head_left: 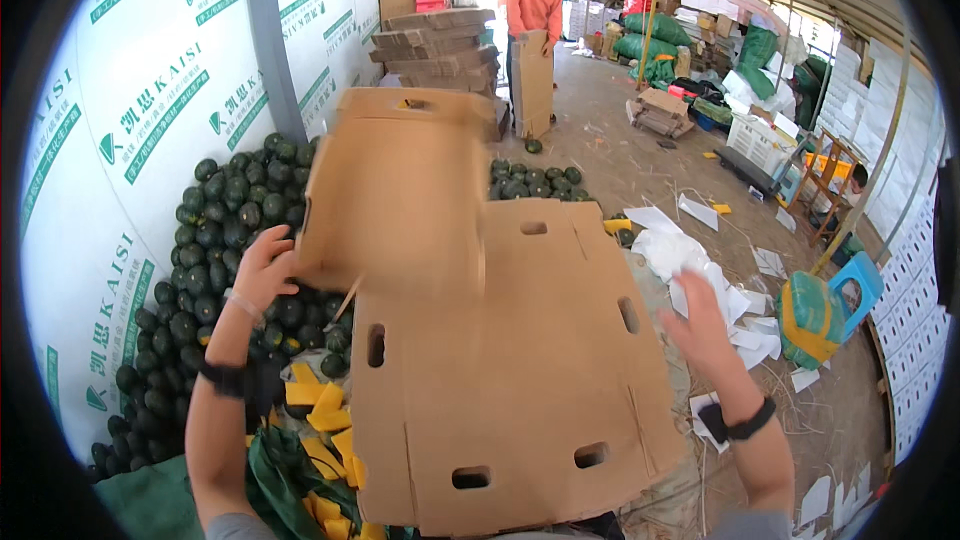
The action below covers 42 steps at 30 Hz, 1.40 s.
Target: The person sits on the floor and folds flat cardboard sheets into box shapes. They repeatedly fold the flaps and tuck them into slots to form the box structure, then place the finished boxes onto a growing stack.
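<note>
A folded brown cardboard carton (395, 195), blurred by motion, hangs above the far left part of a large flat cardboard sheet (520, 360). My left hand (266, 270) is at the carton's left edge, fingers spread; whether the fingertips touch it I cannot tell. On the other side, my right hand (698, 320) is raised beyond the sheet's right edge, open with its fingers apart and nothing in it. Oval hand holes pierce the sheet, which lies close in front of me. Both wrists carry dark bands.
Dark green squashes (215, 230) are heaped along the left wall, with yellow pieces (325, 410) nearer me. A person in orange (535, 5) stands ahead holding cardboard, beside stacked flat cartons (435, 50). White scraps (690, 250), a green bundle (808, 320) and a blue stool (862, 290) are at right.
</note>
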{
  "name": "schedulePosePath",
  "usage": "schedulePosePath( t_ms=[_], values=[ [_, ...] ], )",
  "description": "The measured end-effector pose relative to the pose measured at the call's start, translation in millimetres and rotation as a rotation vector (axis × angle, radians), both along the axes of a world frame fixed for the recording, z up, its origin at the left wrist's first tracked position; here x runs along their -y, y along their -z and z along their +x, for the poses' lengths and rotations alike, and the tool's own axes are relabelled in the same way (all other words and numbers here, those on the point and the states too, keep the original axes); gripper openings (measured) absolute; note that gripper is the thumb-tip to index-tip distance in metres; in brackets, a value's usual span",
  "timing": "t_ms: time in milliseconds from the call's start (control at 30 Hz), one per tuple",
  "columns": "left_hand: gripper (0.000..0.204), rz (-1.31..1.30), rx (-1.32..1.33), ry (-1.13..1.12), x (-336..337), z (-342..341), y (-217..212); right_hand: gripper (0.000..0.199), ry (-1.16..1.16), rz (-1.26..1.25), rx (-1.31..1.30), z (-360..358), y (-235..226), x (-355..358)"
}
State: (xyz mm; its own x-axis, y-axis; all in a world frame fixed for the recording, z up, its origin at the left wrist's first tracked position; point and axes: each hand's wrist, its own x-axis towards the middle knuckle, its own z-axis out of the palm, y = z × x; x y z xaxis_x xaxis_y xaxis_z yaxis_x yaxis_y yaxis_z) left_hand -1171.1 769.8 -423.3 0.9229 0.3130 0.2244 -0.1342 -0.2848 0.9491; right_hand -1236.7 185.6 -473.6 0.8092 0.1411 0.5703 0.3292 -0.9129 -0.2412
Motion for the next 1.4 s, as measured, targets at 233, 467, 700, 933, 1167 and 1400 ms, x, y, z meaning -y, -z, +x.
schedulePosePath(
  t_ms=[233,467,700,933,1167,1400],
  values=[
    [0.104,0.139,-0.392,0.281,6,-108,201,0.093,-0.024,0.716,-0.76,-67,95,19],
    [0.085,0.219,-0.169,0.28,67,-145,127,0.084,-0.029,0.029,-0.467,-88,57,-6],
    [0.072,1.023,0.135,0.576,159,-136,79,0.064,-0.405,-0.437,-0.471,-63,57,-83],
    [0.063,1.255,0.043,0.958,155,-106,45,0.049,-0.54,-0.728,-0.534,-50,15,-48],
    [0.019,0.751,0.166,0.137,57,-121,57,0.03,0.048,0.495,-0.51,-28,-20,0],
    [0.027,0.978,0.179,0.547,83,-232,56,0.021,-0.477,-0.198,-0.434,-124,10,-19]
  ],
)
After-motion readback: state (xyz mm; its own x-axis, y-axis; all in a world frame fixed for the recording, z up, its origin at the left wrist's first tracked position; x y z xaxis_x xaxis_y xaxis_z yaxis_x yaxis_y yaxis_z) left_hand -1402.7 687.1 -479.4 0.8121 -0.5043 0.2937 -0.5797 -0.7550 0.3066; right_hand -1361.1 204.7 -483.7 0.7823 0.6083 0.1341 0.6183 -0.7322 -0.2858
